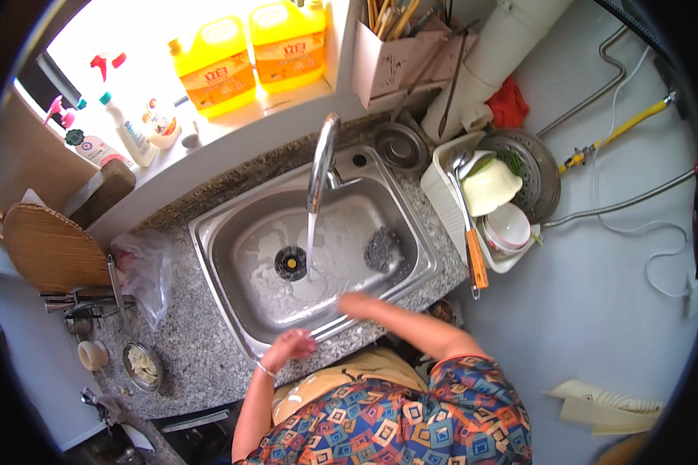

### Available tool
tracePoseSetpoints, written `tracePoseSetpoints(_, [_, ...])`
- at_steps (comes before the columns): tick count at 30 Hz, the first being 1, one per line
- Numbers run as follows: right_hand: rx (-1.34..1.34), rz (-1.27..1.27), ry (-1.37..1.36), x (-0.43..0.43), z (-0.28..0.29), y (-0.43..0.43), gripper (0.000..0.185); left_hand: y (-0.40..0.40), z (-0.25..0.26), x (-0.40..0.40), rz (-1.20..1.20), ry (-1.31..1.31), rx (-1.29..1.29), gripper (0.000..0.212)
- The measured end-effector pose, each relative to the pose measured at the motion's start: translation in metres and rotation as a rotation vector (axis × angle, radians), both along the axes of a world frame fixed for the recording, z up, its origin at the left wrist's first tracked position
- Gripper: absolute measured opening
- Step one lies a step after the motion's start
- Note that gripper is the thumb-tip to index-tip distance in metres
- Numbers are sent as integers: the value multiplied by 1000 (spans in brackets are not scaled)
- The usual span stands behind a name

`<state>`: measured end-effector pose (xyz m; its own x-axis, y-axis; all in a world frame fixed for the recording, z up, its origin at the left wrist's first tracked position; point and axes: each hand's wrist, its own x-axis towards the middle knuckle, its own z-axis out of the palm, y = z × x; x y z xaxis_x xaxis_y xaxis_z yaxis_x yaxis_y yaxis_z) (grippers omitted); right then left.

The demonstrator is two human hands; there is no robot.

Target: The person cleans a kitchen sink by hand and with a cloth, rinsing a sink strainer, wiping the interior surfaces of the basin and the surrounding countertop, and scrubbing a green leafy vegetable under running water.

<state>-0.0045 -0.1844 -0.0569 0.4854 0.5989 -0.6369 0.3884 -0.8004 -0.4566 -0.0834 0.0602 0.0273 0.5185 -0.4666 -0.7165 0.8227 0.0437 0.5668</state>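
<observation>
My left hand [295,344] is at the near rim of a stainless steel sink [224,308], fingers loosely curled, with nothing visible in it. A bracelet [266,369] circles that wrist. My right hand [358,306] reaches over the near edge of the basin, blurred, its fingers hard to make out. Water runs from the chrome faucet [320,168] in a thin stream [312,238] onto the basin floor, close to the drain strainer [291,264]. A steel wool scourer [382,250] rests at the basin's right end.
Right of the sink, a white dish rack [442,192] holds bowls [507,225] and a wooden-handled utensil [475,256]. Yellow detergent jugs [215,70] and spray bottles line the windowsill. Leftward are a plastic bag [145,273], a round cutting board [52,247] and a small metal bowl [142,366].
</observation>
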Motion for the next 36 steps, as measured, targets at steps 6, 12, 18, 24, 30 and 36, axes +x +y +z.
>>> tracePoseSetpoints(6, [-215, -763, -566, 79, 21, -121, 19, 33, -4, 50, 496, -163, 137, 31])
tracePoseSetpoints(12, [673, -1375, -972, 184, 62, -80, 19, 30, -10, 46, 636, -37, 125, 27])
tracePoseSetpoints(18, [406, -1190, -1197, 249, 28, -43, 31, 11, -12, 42, 714, 71, 119, 24])
tracePoseSetpoints(24, [457, -690, -1124, 268, 3, -53, 41, 14, -9, 46, 775, 57, 96, 25])
tracePoseSetpoints(30, [473, -749, -1154, 219, -2, -57, 34, 12, -1, 39, 818, 66, 96, 25])
tracePoseSetpoints(36, [767, -1301, -650, 159, 4, 48, 30, 15, -12, 19, 882, 80, 62, 26])
